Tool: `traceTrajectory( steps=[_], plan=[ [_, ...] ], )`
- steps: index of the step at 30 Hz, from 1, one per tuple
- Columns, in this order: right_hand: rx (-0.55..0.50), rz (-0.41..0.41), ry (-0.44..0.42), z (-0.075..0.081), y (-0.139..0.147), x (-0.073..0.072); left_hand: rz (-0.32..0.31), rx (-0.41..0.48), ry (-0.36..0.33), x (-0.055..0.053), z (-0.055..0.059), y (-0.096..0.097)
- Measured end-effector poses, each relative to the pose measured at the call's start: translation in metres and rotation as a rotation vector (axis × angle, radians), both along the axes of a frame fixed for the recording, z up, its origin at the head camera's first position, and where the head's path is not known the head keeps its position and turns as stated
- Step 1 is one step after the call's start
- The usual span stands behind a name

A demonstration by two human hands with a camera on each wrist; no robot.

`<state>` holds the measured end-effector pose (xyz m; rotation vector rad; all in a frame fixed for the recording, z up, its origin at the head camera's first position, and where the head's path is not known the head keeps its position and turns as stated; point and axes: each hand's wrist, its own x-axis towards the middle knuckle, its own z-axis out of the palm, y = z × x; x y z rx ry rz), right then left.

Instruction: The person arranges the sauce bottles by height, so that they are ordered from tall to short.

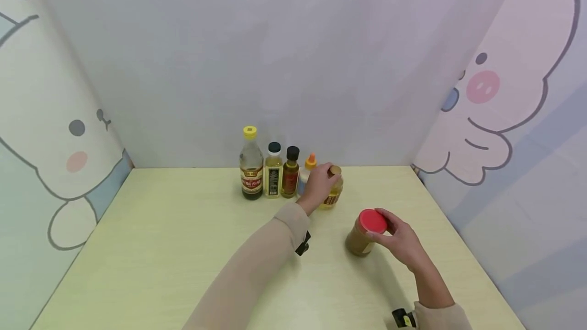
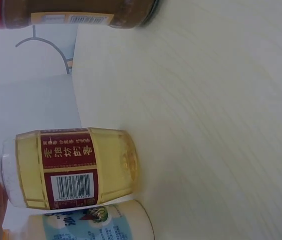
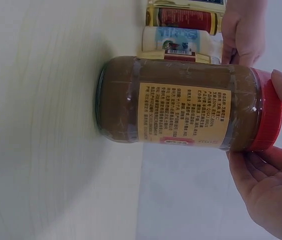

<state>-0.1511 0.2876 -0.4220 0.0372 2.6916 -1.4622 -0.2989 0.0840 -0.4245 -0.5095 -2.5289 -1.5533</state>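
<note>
My left hand (image 1: 316, 186) pinches the gold-brown cap of a small cooking oil bottle (image 2: 28, 170), which holds yellow oil and has a dark red label. This bottle stands at the right end of a row, beside a white squeeze bottle (image 2: 88, 225) with an orange tip. My right hand (image 1: 400, 241) grips a peanut butter jar (image 3: 180, 102) around its red lid, thumb on one side and fingers on the other. The jar is brown, with a yellow label, nearer to me and right of the row. Whether its base touches the table cannot be told.
Left of the squeeze bottle stand a dark-capped red-label bottle (image 1: 290, 174), a pale yellow oil bottle (image 1: 273, 174) and a tall yellow-capped sauce bottle (image 1: 251, 167). They stand near the back of the pale wooden table (image 1: 160, 248). Panels with cartoon animals flank the table.
</note>
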Motion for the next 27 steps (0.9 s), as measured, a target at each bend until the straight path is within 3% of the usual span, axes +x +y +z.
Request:
traceTrajectory(
  steps=[19,27],
  plan=[
    [-0.007,0.003,0.02,-0.002,-0.001,0.0,0.058,-0.082,-0.033,-0.006,0.005,0.009],
    [0.008,-0.007,0.037,-0.002,-0.001,0.001,0.086,-0.046,-0.027,-0.005,0.002,0.012]
  ],
)
